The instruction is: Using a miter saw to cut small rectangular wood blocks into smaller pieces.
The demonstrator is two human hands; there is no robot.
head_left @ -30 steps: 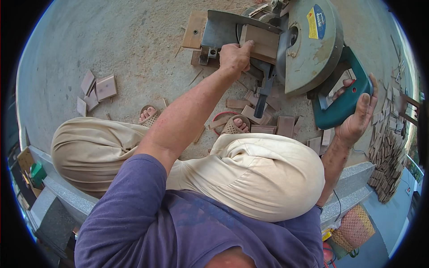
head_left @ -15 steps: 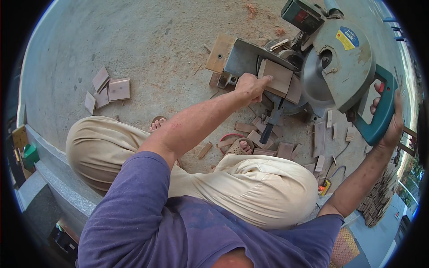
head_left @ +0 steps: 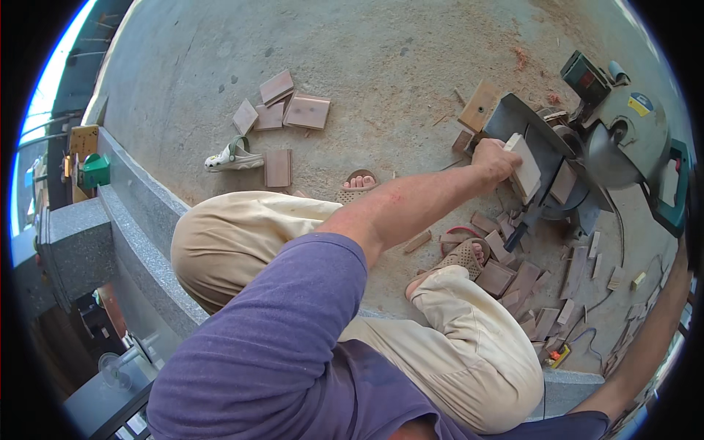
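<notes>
My left hand (head_left: 497,160) is closed on a flat wooden block (head_left: 525,170), holding it tilted up on edge at the left part of the miter saw's table, in front of the metal fence (head_left: 506,121). Another short wood piece (head_left: 563,182) lies on the saw table beside the blade. The miter saw's round blade (head_left: 614,158) stands raised under its grey guard (head_left: 645,125). At the right rim is the saw's green handle (head_left: 669,189). My right forearm (head_left: 645,348) reaches up toward that handle, but the picture's dark rim hides the fingers.
Several cut wood blocks (head_left: 306,112) lie on the concrete floor at the left, near a white clog (head_left: 235,156). Offcuts (head_left: 496,279) are scattered below the saw, around my sandalled foot (head_left: 469,257). A cable (head_left: 591,336) runs along the floor at the right.
The view has swung left, so the saw sits farther right. The block under my left hand has gone from lying flat to tilted up in its grip. My right hand has slipped behind the rim.
</notes>
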